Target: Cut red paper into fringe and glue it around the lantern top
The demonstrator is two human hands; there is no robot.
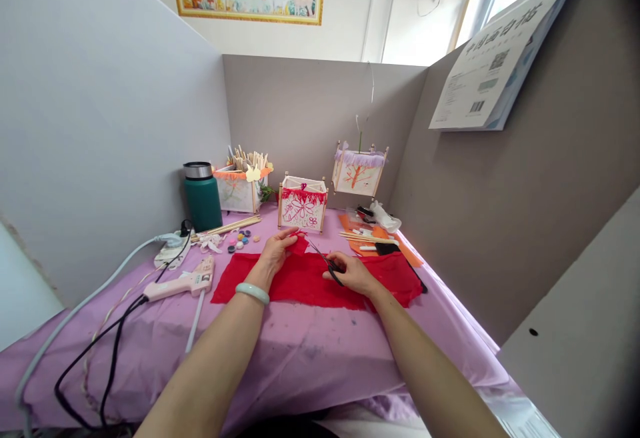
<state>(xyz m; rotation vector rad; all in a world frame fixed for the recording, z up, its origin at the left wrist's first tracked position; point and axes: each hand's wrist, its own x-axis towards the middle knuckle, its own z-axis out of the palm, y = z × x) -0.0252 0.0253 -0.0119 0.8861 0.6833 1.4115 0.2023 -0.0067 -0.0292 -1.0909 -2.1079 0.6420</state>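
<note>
My left hand [276, 251], a pale bangle on its wrist, pinches a small piece of red fabric [300, 245] with a fringed upper edge. My right hand [353, 273] is closed around black-handled scissors [334, 269], whose blades point up and left towards that piece. Whether the blades touch it I cannot tell. Below both hands a long red cloth [320, 291] lies spread across the table. Just beyond stands a white box-shaped lantern [303, 215] with wooden corner sticks, a red fringe along its top and a flower drawing.
At left are a pink glue gun [185, 283], a power strip [173, 256] with cables, and a green bottle [203, 198]. Behind stand a box of sticks [240, 191] and a purple-fringed lantern [359, 173]. Orange sheets [410, 251] with tools lie right. Grey partitions [320, 111] enclose the table.
</note>
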